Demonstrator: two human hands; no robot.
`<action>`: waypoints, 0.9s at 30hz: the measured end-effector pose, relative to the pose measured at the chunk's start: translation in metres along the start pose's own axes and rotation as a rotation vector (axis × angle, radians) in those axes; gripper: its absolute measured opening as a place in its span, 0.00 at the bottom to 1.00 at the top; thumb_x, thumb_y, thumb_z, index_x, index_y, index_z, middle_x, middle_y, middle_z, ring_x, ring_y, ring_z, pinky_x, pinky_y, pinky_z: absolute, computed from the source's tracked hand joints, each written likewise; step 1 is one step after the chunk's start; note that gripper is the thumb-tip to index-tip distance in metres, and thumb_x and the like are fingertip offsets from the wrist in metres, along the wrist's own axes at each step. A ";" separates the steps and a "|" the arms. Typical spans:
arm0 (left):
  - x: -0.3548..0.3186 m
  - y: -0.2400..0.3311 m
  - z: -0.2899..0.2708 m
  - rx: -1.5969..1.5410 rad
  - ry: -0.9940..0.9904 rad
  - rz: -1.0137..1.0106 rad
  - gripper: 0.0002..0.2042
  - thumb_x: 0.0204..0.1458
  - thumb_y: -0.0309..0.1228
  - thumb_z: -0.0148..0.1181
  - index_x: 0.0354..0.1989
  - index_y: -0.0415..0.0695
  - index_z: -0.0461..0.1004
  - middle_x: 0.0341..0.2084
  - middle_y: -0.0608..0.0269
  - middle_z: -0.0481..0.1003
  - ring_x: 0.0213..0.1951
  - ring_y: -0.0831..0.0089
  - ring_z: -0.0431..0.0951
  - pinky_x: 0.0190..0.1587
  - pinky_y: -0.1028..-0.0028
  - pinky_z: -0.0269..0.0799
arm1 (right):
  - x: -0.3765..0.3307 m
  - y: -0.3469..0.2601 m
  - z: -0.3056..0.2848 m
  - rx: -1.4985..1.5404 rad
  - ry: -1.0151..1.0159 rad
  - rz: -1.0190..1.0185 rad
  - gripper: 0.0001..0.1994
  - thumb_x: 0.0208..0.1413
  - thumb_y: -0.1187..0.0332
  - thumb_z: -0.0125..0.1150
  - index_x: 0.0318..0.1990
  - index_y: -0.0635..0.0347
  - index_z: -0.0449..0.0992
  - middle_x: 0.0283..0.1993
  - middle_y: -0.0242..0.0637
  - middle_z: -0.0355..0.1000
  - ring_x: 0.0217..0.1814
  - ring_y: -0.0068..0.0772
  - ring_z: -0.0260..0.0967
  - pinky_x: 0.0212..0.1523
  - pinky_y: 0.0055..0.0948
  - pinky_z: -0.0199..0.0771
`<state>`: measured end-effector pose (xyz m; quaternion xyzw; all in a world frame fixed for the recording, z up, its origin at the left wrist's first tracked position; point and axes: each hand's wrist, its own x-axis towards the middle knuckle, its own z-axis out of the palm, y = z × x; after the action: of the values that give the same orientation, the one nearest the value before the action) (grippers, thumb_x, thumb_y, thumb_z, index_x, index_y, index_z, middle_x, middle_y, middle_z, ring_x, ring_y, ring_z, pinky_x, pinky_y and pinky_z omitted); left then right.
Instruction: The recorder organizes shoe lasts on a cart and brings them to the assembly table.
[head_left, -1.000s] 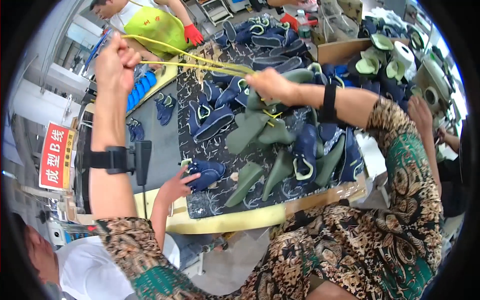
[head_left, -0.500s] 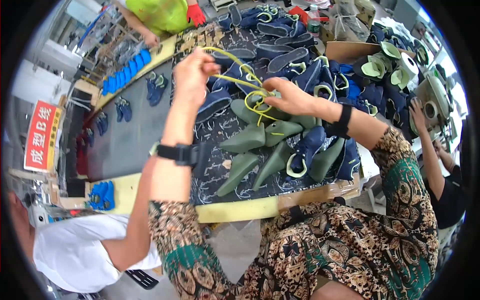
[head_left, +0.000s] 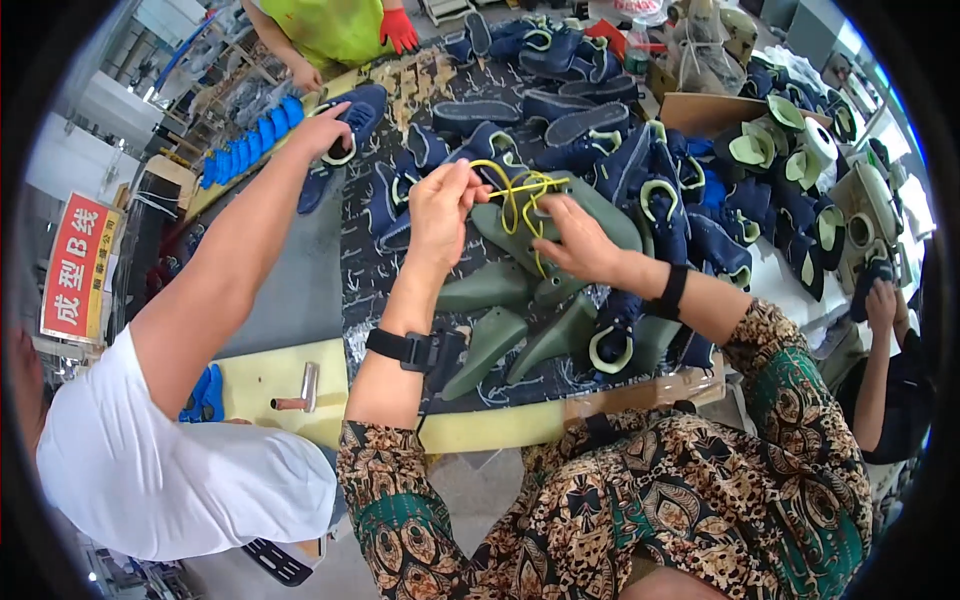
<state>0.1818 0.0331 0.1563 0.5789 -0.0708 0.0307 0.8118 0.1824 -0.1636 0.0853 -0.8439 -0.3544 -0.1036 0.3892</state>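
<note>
Pinching a yellow cord [head_left: 520, 190], both hands, left [head_left: 440, 215] and right [head_left: 580, 240], hover over green shoe lasts [head_left: 520, 290].

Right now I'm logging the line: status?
Both hands, left and right, pinch yellow lace over green shoe last. Co-worker's arm crosses left.

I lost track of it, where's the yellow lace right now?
Head view, centre: the yellow lace is held between the left hand and right hand, over a green shoe last.
</note>
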 end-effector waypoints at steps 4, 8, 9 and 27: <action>0.032 0.057 0.068 -0.045 -0.068 0.122 0.11 0.53 0.30 0.48 0.22 0.37 0.67 0.13 0.68 0.61 0.18 0.79 0.62 0.32 0.72 0.66 | 0.068 -0.004 -0.015 -0.053 0.101 -0.171 0.26 0.40 0.66 0.61 0.46 0.65 0.59 0.40 0.51 0.60 0.42 0.51 0.59 0.41 0.40 0.60; 0.040 0.150 0.113 -0.148 -0.176 0.431 0.09 0.52 0.27 0.49 0.23 0.37 0.65 0.13 0.69 0.59 0.17 0.80 0.58 0.29 0.74 0.61 | 0.105 0.028 -0.028 0.170 -0.029 0.246 0.18 0.50 0.54 0.53 0.24 0.62 0.69 0.25 0.42 0.65 0.30 0.40 0.64 0.32 0.38 0.62; 0.039 0.164 0.108 -0.134 -0.158 0.438 0.09 0.52 0.27 0.49 0.23 0.37 0.65 0.13 0.69 0.59 0.17 0.80 0.58 0.29 0.74 0.61 | 0.098 0.019 -0.027 0.575 -0.100 0.433 0.24 0.53 0.48 0.46 0.19 0.61 0.69 0.21 0.38 0.66 0.26 0.31 0.65 0.29 0.32 0.64; -0.031 0.186 -0.004 0.140 0.245 0.402 0.11 0.53 0.31 0.49 0.21 0.40 0.65 0.12 0.70 0.56 0.14 0.80 0.52 0.23 0.75 0.55 | 0.102 0.091 -0.098 0.991 0.539 0.640 0.22 0.55 0.49 0.43 0.19 0.56 0.67 0.14 0.29 0.59 0.19 0.19 0.56 0.18 0.26 0.57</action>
<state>0.1270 0.0989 0.3242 0.6000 -0.0832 0.2663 0.7498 0.3281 -0.2231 0.1444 -0.5726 0.0188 -0.0148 0.8195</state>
